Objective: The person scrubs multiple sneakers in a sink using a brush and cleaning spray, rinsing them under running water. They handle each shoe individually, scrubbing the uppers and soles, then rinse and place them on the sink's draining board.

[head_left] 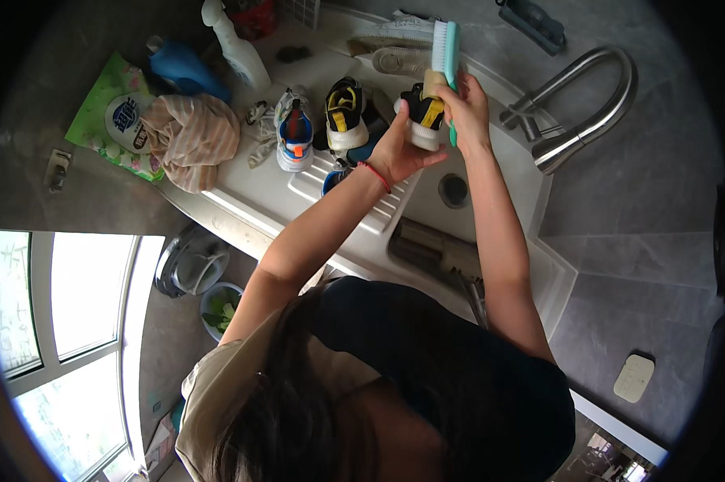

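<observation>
My left hand (395, 152) supports a small black-and-yellow sneaker (421, 117) with a white sole, its thumb along the shoe's side. A turquoise scrub brush (451, 51) with white bristles points away from me in my right hand (468, 111). That hand's fingers also pinch a yellowish block, perhaps laundry soap (433, 83), against the shoe. The matching sneaker (344, 114) stands to the left on the sink's drainboard. Beside it is a white, blue and orange sneaker (295, 132). Another blue shoe (333, 179) is partly covered by my left forearm.
A steel faucet (609, 114) arches in from the right, near the sink drain (453, 191). At left are a striped cloth (194, 138), a green detergent bag (106, 96), a blue bottle (187, 69) and a white spray bottle (242, 57). Insoles (401, 60) lie along the back.
</observation>
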Motion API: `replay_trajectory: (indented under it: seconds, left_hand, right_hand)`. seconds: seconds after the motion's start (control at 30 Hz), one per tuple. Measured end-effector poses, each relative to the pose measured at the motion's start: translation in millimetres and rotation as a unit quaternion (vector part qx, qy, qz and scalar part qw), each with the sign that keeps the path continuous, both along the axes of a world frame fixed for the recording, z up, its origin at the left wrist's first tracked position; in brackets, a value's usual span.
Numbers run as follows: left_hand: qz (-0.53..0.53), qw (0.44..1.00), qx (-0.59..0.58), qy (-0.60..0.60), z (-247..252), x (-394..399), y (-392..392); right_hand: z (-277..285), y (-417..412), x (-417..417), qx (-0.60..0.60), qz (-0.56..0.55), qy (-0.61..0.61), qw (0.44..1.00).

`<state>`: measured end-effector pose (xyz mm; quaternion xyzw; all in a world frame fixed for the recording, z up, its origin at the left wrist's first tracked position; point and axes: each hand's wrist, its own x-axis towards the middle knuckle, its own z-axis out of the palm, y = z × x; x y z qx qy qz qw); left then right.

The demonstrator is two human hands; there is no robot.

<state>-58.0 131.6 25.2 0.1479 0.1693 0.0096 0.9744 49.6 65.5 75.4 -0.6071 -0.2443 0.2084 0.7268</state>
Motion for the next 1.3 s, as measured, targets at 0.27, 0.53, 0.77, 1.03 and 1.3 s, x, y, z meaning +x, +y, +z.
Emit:
replay_trajectory:
  seconds: [0.27, 0.53, 0.77, 1.03, 1.3]
  left_hand:
    - [0.074, 0.993, 0.085, 0.046, 15, 5, 7]
    - [0.2, 0.965, 0.138, 0.095, 21, -23, 78]
    - [0.216, 0.967, 0.111, -0.075, 39, -65, 92]
    - [0.143, 0.98, 0.061, -0.126, 36, -96, 76]
    - [0.051, 0.984, 0.045, -0.163, 20, -92, 22]
  right_hand:
    - [28, -20, -16, 0.124, -0.018, 0.018, 0.992]
    - [97, -12, -9, 0.19, -0.088, -0.123, 0.97]
    - [3, 24, -2, 0.132, 0.024, -0.165, 0.977]
    - [-80, -9, -52, -0.011, 0.057, 0.076, 0.995]
    - [-10, -25, -64, -0.012, 0.069, 0.153, 0.986]
